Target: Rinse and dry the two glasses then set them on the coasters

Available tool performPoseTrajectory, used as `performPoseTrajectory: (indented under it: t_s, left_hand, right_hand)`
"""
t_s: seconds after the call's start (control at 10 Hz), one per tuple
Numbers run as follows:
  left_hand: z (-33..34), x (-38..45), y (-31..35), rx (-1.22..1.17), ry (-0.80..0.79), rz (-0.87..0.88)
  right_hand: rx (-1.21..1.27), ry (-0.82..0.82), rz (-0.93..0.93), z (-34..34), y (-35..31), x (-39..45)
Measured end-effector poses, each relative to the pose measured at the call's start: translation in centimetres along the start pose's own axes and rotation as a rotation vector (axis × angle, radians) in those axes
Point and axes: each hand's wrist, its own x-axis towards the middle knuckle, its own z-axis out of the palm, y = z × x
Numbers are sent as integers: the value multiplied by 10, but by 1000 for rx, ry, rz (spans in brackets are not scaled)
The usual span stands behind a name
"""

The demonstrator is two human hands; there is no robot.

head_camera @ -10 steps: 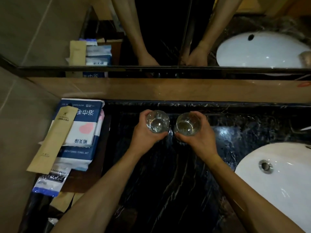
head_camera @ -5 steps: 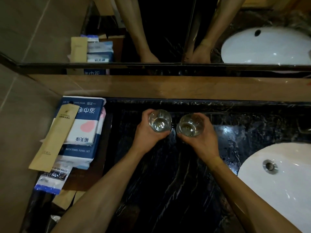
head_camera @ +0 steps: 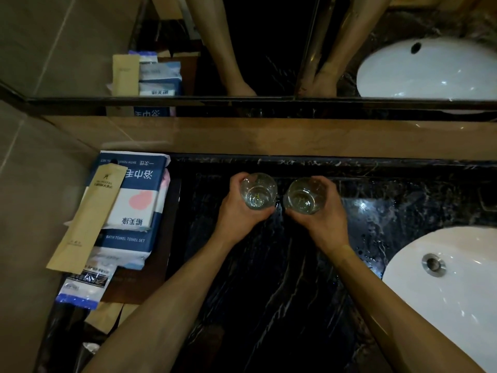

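Note:
Two clear glasses stand side by side near the back of the black marble counter (head_camera: 269, 278). My left hand (head_camera: 239, 214) wraps around the left glass (head_camera: 258, 195). My right hand (head_camera: 322, 219) wraps around the right glass (head_camera: 305, 199). Both glasses are upright with their mouths toward me, almost touching each other. Whether they rest on the counter or hang just above it I cannot tell. No coasters are visible; the spot under the glasses is dark and hidden by my hands.
A white basin (head_camera: 457, 286) with a metal drain (head_camera: 433, 265) lies at the right. At the left, packaged bath towel sets (head_camera: 131, 208) and a tan paper sleeve (head_camera: 88, 222) are stacked on a brown tray. A mirror runs above the back ledge (head_camera: 269, 135).
Both hands keep hold of the glasses; they have barely shifted on the counter. The view has drifted slightly.

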Motion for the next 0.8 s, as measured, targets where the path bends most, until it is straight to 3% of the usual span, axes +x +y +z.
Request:
performPoseTrajectory:
  t_s: [0.7,0.8]
  left_hand:
    - [-6,-19,14,-81,22,-26]
    - [-11,-36,19,-116,95,-26]
  right_hand:
    - [-102,-37,-18,-22,-13,-16]
    - [-136,-40,-19,-32,-16,-29]
